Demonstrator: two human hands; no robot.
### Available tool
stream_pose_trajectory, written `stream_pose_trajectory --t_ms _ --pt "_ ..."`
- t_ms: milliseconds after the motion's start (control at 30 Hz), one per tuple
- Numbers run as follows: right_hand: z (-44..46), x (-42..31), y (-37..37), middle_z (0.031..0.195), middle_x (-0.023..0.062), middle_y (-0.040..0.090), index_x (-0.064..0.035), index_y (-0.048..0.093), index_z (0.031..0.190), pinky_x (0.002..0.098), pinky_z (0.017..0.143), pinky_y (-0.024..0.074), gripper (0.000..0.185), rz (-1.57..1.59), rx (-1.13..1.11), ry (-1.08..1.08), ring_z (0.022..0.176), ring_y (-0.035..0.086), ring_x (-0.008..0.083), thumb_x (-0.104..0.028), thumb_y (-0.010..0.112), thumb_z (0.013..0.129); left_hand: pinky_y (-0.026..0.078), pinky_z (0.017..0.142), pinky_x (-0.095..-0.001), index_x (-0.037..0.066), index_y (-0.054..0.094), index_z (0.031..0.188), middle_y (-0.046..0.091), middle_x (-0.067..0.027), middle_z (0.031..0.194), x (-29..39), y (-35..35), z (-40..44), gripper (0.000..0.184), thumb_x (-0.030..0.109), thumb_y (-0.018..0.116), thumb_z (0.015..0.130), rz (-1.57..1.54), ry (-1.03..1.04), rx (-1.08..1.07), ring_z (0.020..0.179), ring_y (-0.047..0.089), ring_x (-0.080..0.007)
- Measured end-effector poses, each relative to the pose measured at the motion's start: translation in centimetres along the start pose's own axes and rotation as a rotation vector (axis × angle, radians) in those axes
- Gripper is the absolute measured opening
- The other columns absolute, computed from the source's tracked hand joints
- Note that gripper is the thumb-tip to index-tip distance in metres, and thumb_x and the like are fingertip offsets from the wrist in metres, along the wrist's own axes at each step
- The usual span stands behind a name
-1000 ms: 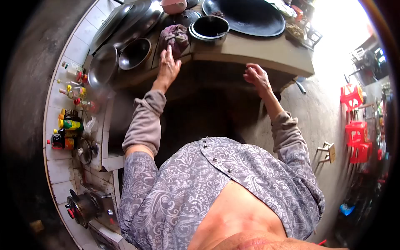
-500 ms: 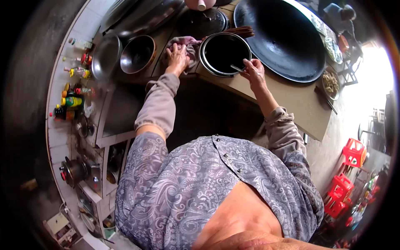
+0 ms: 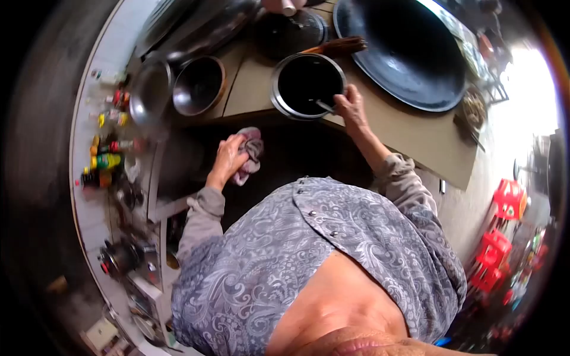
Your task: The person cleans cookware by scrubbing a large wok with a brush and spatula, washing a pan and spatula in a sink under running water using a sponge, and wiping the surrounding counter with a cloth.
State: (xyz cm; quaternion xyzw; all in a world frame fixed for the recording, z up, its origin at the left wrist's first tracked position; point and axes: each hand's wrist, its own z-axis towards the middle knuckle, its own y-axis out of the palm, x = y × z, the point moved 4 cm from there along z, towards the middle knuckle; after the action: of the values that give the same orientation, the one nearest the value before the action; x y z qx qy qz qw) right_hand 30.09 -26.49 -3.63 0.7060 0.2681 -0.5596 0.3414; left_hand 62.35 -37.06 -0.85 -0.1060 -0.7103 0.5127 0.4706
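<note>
A crumpled pink and grey cloth point(image 3: 252, 153) is gripped in my left hand point(image 3: 228, 156), below the counter's front edge and in front of my body. My right hand point(image 3: 352, 108) is closed around a short metal handle at the right rim of a dark-filled metal pot point(image 3: 309, 86). The pot is at the edge of the beige counter point(image 3: 415, 133). Whether its base rests on the counter is hidden. Behind the pot lies a brown brush-like bundle point(image 3: 338, 46).
A large black wok point(image 3: 409, 53) is at the back right. Left of the pot sit a metal bowl point(image 3: 199, 86) and a dark round lid point(image 3: 288, 32). Bottles point(image 3: 107, 161) line the tiled ledge. Red stools point(image 3: 491, 252) stand on the right.
My left hand has lifted the cloth off the counter and drawn it toward my body. The pot and my right hand on its handle have shifted slightly left and nearer. The view has moved a little.
</note>
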Motion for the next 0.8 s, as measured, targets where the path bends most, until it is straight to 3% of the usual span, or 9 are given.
stream_pose_trajectory --t_ms 100,267,367,433,500,567,600,633,800 --pt "-1.0 0.0 3.1 0.066 0.0007 0.041 -0.0073 0.044 0.085 0.0245 0.042 0.0393 0.014 0.029 0.035 0.0 0.053 0.043 0.0101 -0.004 0.055 0.077 0.041 0.08 -0.0416 0.003 0.056 0.098 0.057 -0.0159 0.097 -1.0 1.7 -1.2 0.034 0.01 0.058 0.064 -0.021 0.097 0.058 0.091 0.053 -0.0355" --pt "0.0 1.7 8.0 0.066 0.0053 0.045 -0.0052 0.041 0.08 0.0286 0.043 0.0444 0.014 -0.022 0.074 0.015 0.052 0.049 0.0132 -0.005 0.055 0.075 0.04 0.082 -0.0442 0.005 0.056 0.101 0.056 -0.0165 0.098 1.4 3.5 -0.5 0.037 0.012 0.058 0.065 0.005 0.114 -0.046 0.092 0.051 -0.0365" --pt "1.3 2.2 10.2 0.065 0.0091 0.047 -0.0033 0.042 0.082 0.0318 0.047 0.0448 0.016 -0.162 0.128 -0.079 0.053 0.05 0.0163 -0.008 0.055 0.074 0.038 0.09 -0.0441 0.007 0.055 0.101 0.052 -0.0171 0.113 2.5 4.9 0.5 0.038 0.012 0.06 0.064 -0.033 0.267 -0.059 0.102 0.047 -0.0388" --pt "1.5 2.4 11.3 0.065 0.0093 0.047 -0.0029 0.042 0.081 0.0347 0.052 0.0451 0.019 -0.08 0.084 0.035 0.057 0.051 0.0183 -0.012 0.057 0.074 0.036 0.093 -0.0446 0.008 0.054 0.103 0.05 -0.0161 0.118 3.7 5.8 1.5 0.041 0.011 0.062 0.062 -0.064 0.383 -0.08 0.105 0.045 -0.0377" --pt "3.1 4.3 12.2 0.066 0.0106 0.051 -0.0027 0.044 0.082 0.0354 0.052 0.0457 0.022 -0.114 0.023 -0.048 0.055 0.054 0.0196 -0.017 0.06 0.077 0.036 0.093 -0.0453 0.009 0.054 0.103 0.05 -0.0153 0.118 5.6 6.7 2.7 0.042 0.011 0.063 0.062 -0.098 0.521 -0.055 0.104 0.045 -0.0371" --pt "2.6 0.1 11.5 0.071 0.0135 0.057 -0.0022 0.047 0.086 0.0348 0.053 0.0461 0.025 -0.29 -0.238 0.133 0.061 0.059 0.0212 -0.022 0.06 0.08 0.037 0.091 -0.0447 0.01 0.053 0.103 0.048 -0.0128 0.12 7.3 8.4 4.4 0.043 0.012 0.065 0.061 -0.086 0.621 -0.067 0.104 0.045 -0.0368" --pt "2.6 -1.5 10.5 0.082 0.0171 0.061 -0.0019 0.05 0.09 0.0356 0.06 0.0468 0.029 -0.44 -0.333 0.157 0.074 0.061 0.0254 -0.028 0.06 0.083 0.037 0.091 -0.0446 0.01 0.053 0.103 0.048 -0.0129 0.12 9.0 8.7 5.1 0.042 0.011 0.064 0.062 -0.076 0.664 -0.072 0.104 0.045 -0.0368" --pt "2.8 -1.9 8.5 0.079 0.0129 0.06 -0.0035 0.051 0.095 0.0338 0.065 0.0484 0.032 -0.662 -0.236 -0.244 0.075 0.061 0.0237 -0.033 0.058 0.084 0.038 0.091 -0.0446 0.01 0.053 0.102 0.048 -0.013 0.119 10.6 8.9 5.9 0.041 0.01 0.064 0.063 -0.065 0.705 -0.07 0.103 0.045 -0.0367" --pt "-2.1 -9.6 -5.4 0.087 0.0117 0.059 -0.0047 0.056 0.096 0.0305 0.069 0.0512 0.018 -0.688 0.301 -0.578 0.078 0.061 0.0206 -0.011 0.063 0.08 0.031 0.099 -0.0471 0.003 0.053 0.104 0.047 -0.0187 0.123 18.4 6.4 10.9 0.04 0.009 0.058 0.065 -0.037 0.661 0.101 0.113 0.041 -0.0387"
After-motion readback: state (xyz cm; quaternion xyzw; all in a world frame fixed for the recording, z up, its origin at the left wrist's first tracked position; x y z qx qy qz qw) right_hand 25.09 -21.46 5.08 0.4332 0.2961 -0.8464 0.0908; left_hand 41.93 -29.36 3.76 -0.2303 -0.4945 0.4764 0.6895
